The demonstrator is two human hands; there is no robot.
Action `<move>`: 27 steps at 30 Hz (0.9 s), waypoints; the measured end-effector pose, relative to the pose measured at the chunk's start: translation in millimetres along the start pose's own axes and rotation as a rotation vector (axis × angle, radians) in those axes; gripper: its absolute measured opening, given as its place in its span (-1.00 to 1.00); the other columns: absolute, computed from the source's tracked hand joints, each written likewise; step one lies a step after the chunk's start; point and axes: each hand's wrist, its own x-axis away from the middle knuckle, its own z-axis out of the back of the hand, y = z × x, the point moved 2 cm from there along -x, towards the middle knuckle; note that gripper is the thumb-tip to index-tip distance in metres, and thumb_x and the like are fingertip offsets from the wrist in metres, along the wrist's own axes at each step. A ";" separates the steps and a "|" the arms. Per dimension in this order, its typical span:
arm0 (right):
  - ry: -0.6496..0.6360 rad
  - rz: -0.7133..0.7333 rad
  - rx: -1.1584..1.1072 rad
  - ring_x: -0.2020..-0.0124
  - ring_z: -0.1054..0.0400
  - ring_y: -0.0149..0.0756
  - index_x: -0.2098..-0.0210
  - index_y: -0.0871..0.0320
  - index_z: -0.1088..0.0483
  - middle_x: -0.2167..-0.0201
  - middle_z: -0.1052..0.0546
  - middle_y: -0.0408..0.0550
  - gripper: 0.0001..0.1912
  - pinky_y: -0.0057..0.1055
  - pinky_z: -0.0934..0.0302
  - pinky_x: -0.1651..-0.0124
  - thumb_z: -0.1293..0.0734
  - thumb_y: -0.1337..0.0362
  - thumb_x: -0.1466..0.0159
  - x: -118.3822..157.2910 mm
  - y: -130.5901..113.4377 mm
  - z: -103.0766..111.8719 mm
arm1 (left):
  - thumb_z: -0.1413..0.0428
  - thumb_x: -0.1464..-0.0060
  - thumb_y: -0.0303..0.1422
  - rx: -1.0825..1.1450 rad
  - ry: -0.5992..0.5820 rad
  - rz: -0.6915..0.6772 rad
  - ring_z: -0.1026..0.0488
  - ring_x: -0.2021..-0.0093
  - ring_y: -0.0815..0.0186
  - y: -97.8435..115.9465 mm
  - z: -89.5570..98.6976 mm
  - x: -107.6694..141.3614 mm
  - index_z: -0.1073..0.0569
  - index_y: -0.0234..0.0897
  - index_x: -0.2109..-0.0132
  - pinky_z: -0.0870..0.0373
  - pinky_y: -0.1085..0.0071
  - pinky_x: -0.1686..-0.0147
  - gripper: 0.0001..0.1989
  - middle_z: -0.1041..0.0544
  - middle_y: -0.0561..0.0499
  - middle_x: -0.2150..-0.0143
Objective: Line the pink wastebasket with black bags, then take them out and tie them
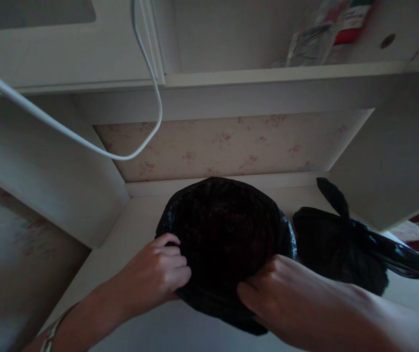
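A black plastic garbage bag (227,220) stands with its mouth open, spread in a round shape, on the white surface before me. Whatever it lines, if anything, is hidden beneath the plastic. My left hand (167,266) is closed over the bag's rim at the near left, its fingers curled inward. At the near right, my right hand (268,291) grips the rim too, with most of its fingers hidden inside the bag. Just to the right sits a second black bag (337,249), knotted at the top with two loose ends sticking out.
A white cable (121,157) loops down in front at the upper left. Overhead is an open cabinet shelf (282,73) with a clear plastic package (312,44) and a red item (352,24). White side panels (388,161) flank the flower-patterned wall (209,146).
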 end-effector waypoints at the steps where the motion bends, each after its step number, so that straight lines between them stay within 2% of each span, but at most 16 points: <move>1: -0.005 0.006 -0.020 0.56 -0.37 -0.32 0.31 0.14 -0.44 0.46 -0.58 -0.13 -0.86 -0.29 0.20 0.55 -0.35 0.50 -0.26 1.1 -0.5 3.8 | -0.16 -0.29 -0.44 0.037 -0.035 0.000 -0.47 0.38 0.30 -8.5 2.8 3.1 -0.39 -0.19 0.42 -0.31 0.19 -0.06 -0.73 -0.52 0.16 0.47; 3: -0.005 0.025 -0.069 0.46 -0.44 -0.28 0.27 0.13 -0.47 0.41 -0.61 -0.12 -0.96 -0.29 0.06 0.50 -0.41 0.33 -0.33 2.8 -0.5 12.2 | -0.19 -0.20 -0.57 0.105 -0.115 0.045 -0.56 0.13 0.28 -22.8 11.9 8.3 -0.50 -0.15 0.32 -0.14 0.14 -0.31 -0.79 -0.63 0.19 0.31; 5: 0.005 0.035 -0.102 0.31 -0.52 -0.19 0.20 0.11 -0.50 0.31 -0.64 -0.09 -0.81 -0.28 -0.06 0.40 -0.47 0.14 -0.33 4.2 0.9 17.1 | -0.17 -0.14 -0.67 0.108 -0.152 0.117 -0.50 -0.17 0.24 -27.6 26.5 11.0 -0.57 -0.05 0.11 0.13 0.08 -0.46 -0.63 -0.68 0.21 0.04; 7: -0.006 0.040 -0.080 0.28 -0.53 -0.16 0.17 0.12 -0.50 0.29 -0.65 -0.07 -0.80 -0.27 -0.07 0.38 -0.47 0.15 -0.32 4.3 2.6 15.3 | -0.19 -0.16 -0.63 0.070 -0.150 0.174 -0.39 -0.33 0.20 -17.0 41.8 9.1 -0.53 0.03 -0.11 0.26 0.03 -0.51 -0.51 -0.61 0.18 -0.19; 8: -0.016 0.042 -0.052 0.34 -0.52 -0.19 0.17 0.13 -0.50 0.32 -0.65 -0.08 -0.87 -0.27 -0.03 0.42 -0.45 0.23 -0.32 3.5 3.2 12.3 | -0.23 -0.19 -0.55 0.064 -0.153 0.171 -0.38 -0.35 0.19 -5.5 46.6 6.3 -0.49 0.03 -0.20 0.21 0.03 -0.51 -0.50 -0.59 0.16 -0.24; 9: -0.025 0.049 -0.026 0.41 -0.49 -0.22 0.18 0.14 -0.50 0.35 -0.64 -0.09 -0.93 -0.27 0.03 0.46 -0.41 0.32 -0.32 2.0 3.2 8.6 | -0.28 -0.21 -0.42 0.079 -0.163 0.160 -0.43 -0.31 0.20 8.8 48.2 2.4 -0.46 0.05 -0.23 0.08 0.07 -0.50 -0.51 -0.59 0.16 -0.23; 10: -0.031 0.058 -0.009 0.47 -0.46 -0.25 0.19 0.15 -0.49 0.38 -0.63 -0.10 -0.92 -0.26 0.09 0.49 -0.38 0.40 -0.32 -0.1 2.6 4.9 | -0.30 -0.23 -0.28 0.109 -0.180 0.118 -0.51 -0.22 0.21 25.2 46.1 -2.3 -0.46 0.03 -0.23 -0.10 0.13 -0.44 -0.55 -0.61 0.14 -0.20; 11: -0.028 0.068 -0.003 0.50 -0.44 -0.27 0.20 0.16 -0.48 0.38 -0.63 -0.10 -0.89 -0.26 0.13 0.51 -0.35 0.44 -0.30 -2.6 1.5 1.9 | -0.26 -0.27 -0.23 0.133 -0.173 0.063 -0.58 -0.10 0.23 41.8 40.8 -7.4 -0.46 -0.04 -0.22 -0.26 0.19 -0.35 -0.60 -0.65 0.12 -0.12; 13: -0.002 0.083 -0.010 0.47 -0.45 -0.26 0.20 0.17 -0.48 0.35 -0.64 -0.08 -0.88 -0.25 0.16 0.51 -0.33 0.45 -0.30 -7.7 -1.5 -1.2 | -0.10 -0.40 -0.16 0.094 -0.006 0.123 -0.63 0.15 0.23 66.0 25.4 -16.5 -0.49 -0.23 -0.13 -0.49 0.27 -0.02 -0.69 -0.70 0.03 0.11; 14: 0.010 0.085 -0.016 0.44 -0.47 -0.25 0.21 0.17 -0.48 0.33 -0.65 -0.06 -0.90 -0.25 0.16 0.50 -0.33 0.44 -0.30 -9.9 -2.9 -1.2 | -0.03 -0.43 -0.08 0.082 0.064 0.143 -0.61 0.27 0.22 73.9 16.1 -19.6 -0.50 -0.26 -0.05 -0.50 0.28 0.19 -0.64 -0.68 0.03 0.23; 16: 0.011 0.066 -0.010 0.45 -0.46 -0.24 0.24 0.17 -0.48 0.36 -0.64 -0.04 -0.93 -0.26 0.18 0.51 -0.33 0.41 -0.31 -12.6 -3.9 0.1 | 0.09 -0.47 -0.08 -0.009 0.174 0.187 -0.54 0.42 0.22 79.3 0.8 -22.3 -0.51 -0.28 0.09 -0.40 0.25 0.40 -0.58 -0.61 0.04 0.39; 19: -0.005 0.037 0.020 0.57 -0.35 -0.30 0.31 0.16 -0.47 0.48 -0.60 -0.07 -0.90 -0.27 0.23 0.54 -0.32 0.42 -0.32 -11.7 -0.9 1.8 | 0.14 -0.51 -0.20 -0.099 0.204 0.142 -0.45 0.51 0.25 67.9 -5.8 -18.6 -0.45 -0.25 0.30 -0.25 0.23 0.49 -0.56 -0.51 0.05 0.49; 23: 0.067 0.065 0.006 0.60 -0.27 -0.34 0.37 0.15 -0.45 0.54 -0.55 -0.13 -0.87 -0.29 0.21 0.54 -0.33 0.44 -0.30 -4.2 6.8 -0.5 | 0.14 -0.49 -0.36 -0.047 0.122 0.007 -0.35 0.53 0.28 35.5 6.0 -5.7 -0.37 -0.22 0.41 -0.15 0.25 0.49 -0.56 -0.43 0.08 0.53; 25: 0.127 0.077 0.002 0.60 -0.25 -0.36 0.39 0.15 -0.44 0.56 -0.52 -0.15 -0.86 -0.28 0.19 0.54 -0.35 0.43 -0.31 -0.5 9.8 -2.2 | 0.08 -0.42 -0.49 0.005 0.045 -0.033 -0.37 0.48 0.29 17.0 11.5 2.0 -0.36 -0.21 0.42 -0.22 0.26 0.41 -0.62 -0.45 0.10 0.50; 27: 0.176 0.086 0.008 0.59 -0.26 -0.36 0.39 0.15 -0.43 0.56 -0.52 -0.16 -0.85 -0.26 0.16 0.53 -0.37 0.37 -0.34 2.0 11.7 -2.9 | -0.01 -0.30 -0.60 0.070 -0.038 -0.005 -0.47 0.35 0.29 -0.6 15.3 9.9 -0.40 -0.21 0.38 -0.35 0.26 0.18 -0.70 -0.53 0.12 0.43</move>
